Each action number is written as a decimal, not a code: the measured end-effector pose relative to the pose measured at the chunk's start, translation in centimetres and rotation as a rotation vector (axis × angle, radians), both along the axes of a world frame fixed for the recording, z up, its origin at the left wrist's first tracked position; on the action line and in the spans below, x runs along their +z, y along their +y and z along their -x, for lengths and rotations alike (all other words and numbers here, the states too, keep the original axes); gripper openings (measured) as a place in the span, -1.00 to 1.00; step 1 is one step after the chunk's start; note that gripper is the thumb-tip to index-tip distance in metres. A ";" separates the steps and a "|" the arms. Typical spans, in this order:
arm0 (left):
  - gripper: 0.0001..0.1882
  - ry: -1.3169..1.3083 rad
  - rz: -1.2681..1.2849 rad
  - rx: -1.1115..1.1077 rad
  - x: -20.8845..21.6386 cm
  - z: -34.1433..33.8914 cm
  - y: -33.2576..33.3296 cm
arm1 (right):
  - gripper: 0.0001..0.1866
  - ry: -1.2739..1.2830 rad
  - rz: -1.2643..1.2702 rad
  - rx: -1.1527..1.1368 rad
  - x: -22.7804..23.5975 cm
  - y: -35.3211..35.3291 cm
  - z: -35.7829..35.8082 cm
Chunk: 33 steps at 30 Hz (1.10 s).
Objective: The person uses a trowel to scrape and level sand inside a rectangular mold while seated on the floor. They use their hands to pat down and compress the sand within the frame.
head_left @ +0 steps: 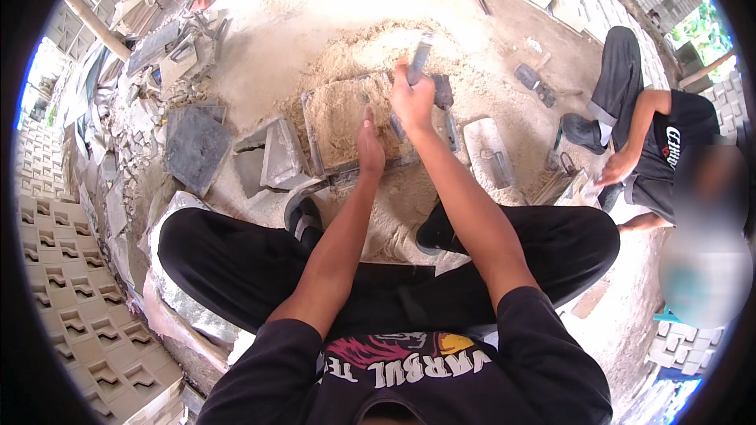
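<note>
In front of me lies a shallow rectangular mould [309, 142] with a dark rim, filled with tan sandy material. My left hand [370, 148] is over the mould's near middle, edge-on, its fingers stretched forward and holding nothing I can see. Above the mould's right part, my right hand [413, 104] is closed round a flat grey blade-like tool [421, 55]. The tool points away from me and is smeared by motion, so its exact kind is unclear. Just right of that hand sits a dark block [442, 92] at the mould's edge.
Loose sand [378, 43] is heaped behind the mould. Left are a pale angular block [282, 153], a dark slab [197, 145] and broken rubble. Right lie a pale plate with a wire handle [490, 153] and a dark-headed tool [535, 83]. Another person [657, 126] sits at right.
</note>
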<state>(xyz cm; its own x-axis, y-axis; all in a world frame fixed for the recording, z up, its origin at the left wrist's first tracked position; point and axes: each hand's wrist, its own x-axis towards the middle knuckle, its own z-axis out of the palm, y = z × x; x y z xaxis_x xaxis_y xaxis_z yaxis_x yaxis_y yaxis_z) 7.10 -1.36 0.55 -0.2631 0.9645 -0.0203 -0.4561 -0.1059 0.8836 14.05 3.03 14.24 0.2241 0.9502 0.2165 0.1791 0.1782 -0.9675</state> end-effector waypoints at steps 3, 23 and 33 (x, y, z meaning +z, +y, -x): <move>-0.37 0.029 -0.019 -0.003 0.3 -0.8 0.5 | -0.46 0.015 0.006 -0.087 0.8 -0.3 0.2; -0.36 0.129 -0.010 0.081 0.7 -1.0 3.7 | -0.43 0.091 0.119 -0.005 0.5 2.3 1.0; -0.36 0.114 0.004 0.149 1.0 -1.3 5.3 | -0.43 0.188 0.085 -0.075 1.2 4.1 2.5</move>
<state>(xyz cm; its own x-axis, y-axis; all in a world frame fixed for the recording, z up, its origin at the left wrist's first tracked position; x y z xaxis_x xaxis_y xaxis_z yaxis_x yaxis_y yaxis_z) 8.38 3.98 1.53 -0.4043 0.9145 0.0137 -0.3327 -0.1610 0.9292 11.55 7.11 15.44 0.3242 0.9423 0.0836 0.0034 0.0872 -0.9962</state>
